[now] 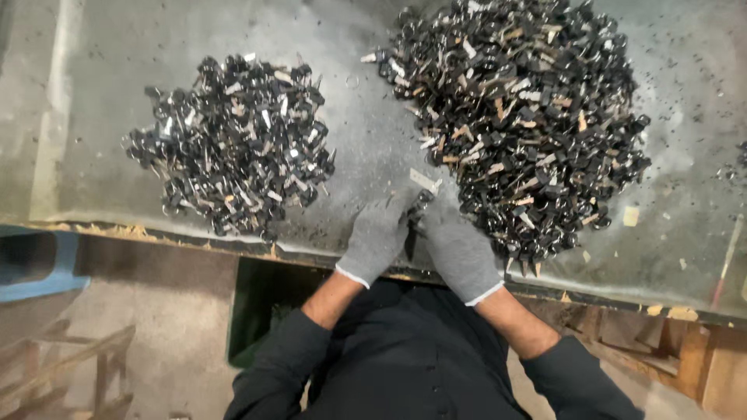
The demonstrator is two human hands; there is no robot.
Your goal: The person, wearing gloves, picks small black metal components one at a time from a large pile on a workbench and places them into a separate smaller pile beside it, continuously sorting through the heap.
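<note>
Head view: two grey-gloved hands joined over one small black-and-metal part at the near edge of a dusty grey worktable [93, 117].

Left hand in grey knit glove [375, 243] angled up and to the right, forearm bare below a rolled dark sleeve, fingers curled around the small black-handled metal piece [415, 222]. Right hand in matching grey glove [461, 250] angled up and to the left, fingertips meeting the left hand's and pinching the same piece from the other side. Piece held just above the table surface, between the smaller heap of black and silver parts [233, 144] on the left and the larger heap of similar black, silver and tan parts [517, 117] on the right, touching the larger heap's near edge or just beside it; cannot tell which.
</note>
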